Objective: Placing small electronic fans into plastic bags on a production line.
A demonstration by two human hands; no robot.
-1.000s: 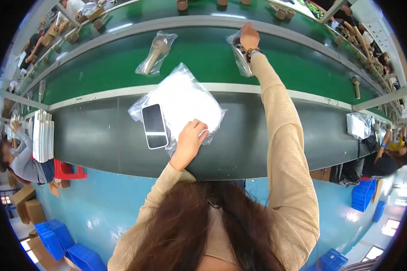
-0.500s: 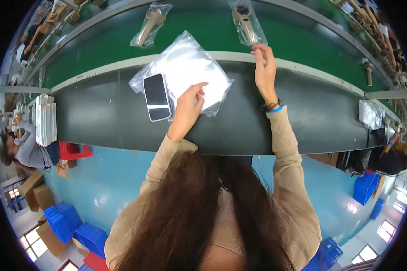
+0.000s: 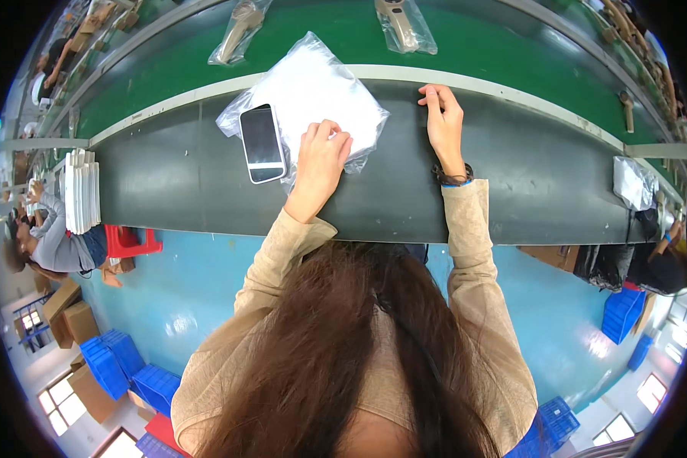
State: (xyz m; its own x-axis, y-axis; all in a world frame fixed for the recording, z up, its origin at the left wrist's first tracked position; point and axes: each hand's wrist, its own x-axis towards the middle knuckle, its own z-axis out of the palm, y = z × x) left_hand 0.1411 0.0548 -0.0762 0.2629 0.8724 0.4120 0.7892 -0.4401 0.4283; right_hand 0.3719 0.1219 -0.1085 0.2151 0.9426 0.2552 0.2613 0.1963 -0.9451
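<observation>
A stack of clear plastic bags (image 3: pixel 320 84) lies on the dark tabletop, its far corner reaching over the pale rail. On its near part rests my left hand (image 3: pixel 320 164), fingers bent and closed against the top film. A white-edged phone (image 3: pixel 262 145) lies beside that hand, over the stack's left side. My right hand (image 3: pixel 444 126) hovers just short of the rail, fingers curled loosely with nothing visible in them. Beyond it, on the green belt, lies a beige handheld fan (image 3: pixel 398 27) in a clear bag. Another bagged fan (image 3: pixel 240 32) lies farther left; the picture's top edge crops both.
The pale rail (image 3: pixel 511 95) separates the dark tabletop (image 3: pixel 183 183) from the green belt (image 3: pixel 313 19). White flat pieces (image 3: pixel 82 191) are stacked at the left end. Clear bags (image 3: pixel 635 183) lie at the right end. One more fan (image 3: pixel 627 111) is on the belt at right.
My right hand has drawn back from the right-hand bagged fan, its fingers curling. My left fingers have bent in on the bag stack. The view has shifted, so both fans sit higher.
</observation>
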